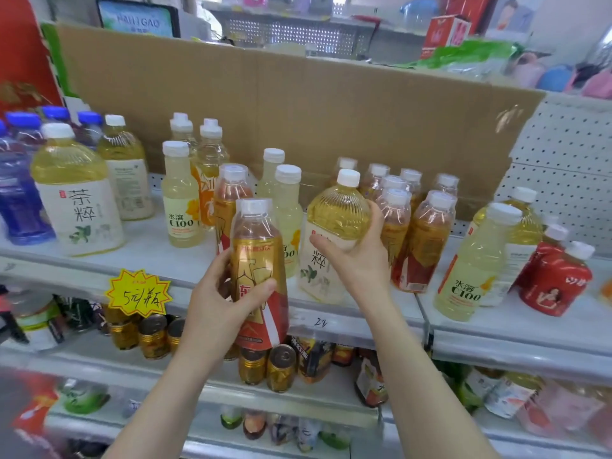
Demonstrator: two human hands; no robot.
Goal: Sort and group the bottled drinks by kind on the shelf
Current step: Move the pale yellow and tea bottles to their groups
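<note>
Gold and red wrapping fills my left grip (215,303), thumb across the front and fingers curled round the back of an amber drink bottle (258,260). I hold it upright in front of the shelf (149,256), its base lower than the shelf lip. My right grip (359,260) is wrapped round the shoulder of a yellow tea bottle (331,226) with a white label and white cap, thumb on the label, fingers round the far side. It is upright at the front of the shelf, just beside the bottle in my left; whether its base rests on the board I cannot tell.

Close behind my right fingers is a cluster of matching amber bottles (420,240). Behind my left, one more amber bottle (231,193) stands among pale C100 bottles (180,200). Farther left are two large tea bottles (76,193), then blue bottles (16,193). At the far right another C100 bottle (473,263) stands beside red bottles (556,279).

A brown cardboard sheet (298,111) backs the row, a yellow price tag (139,293) hangs on the shelf lip, and gold cans (265,362) sit on the shelf below.
</note>
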